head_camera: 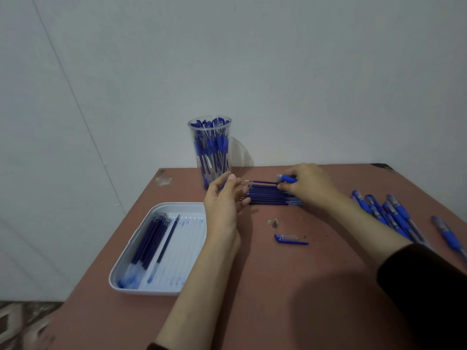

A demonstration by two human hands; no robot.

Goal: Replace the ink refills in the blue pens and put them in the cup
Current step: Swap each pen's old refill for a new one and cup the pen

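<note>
Two hands at refill row (267,197), right hand (309,184) fingers pinching pen barrel (286,178), left hand (222,205) fingers straight, beside refill tips.

Tabletop (290,286): matt reddish-brown, chipped at its far left corner.
Cup (211,152): clear glossy plastic in front of you.
Tray (188,238): smooth white plastic, ink-smeared, at the left edge.
Pens (394,215): clear plastic barrels, at the right edge.
Your sleeve (424,286): dark matt cloth.

Tray (131,251) left of refills (273,197)

Black right sleeve (424,294), bare forearms (192,286)
</note>
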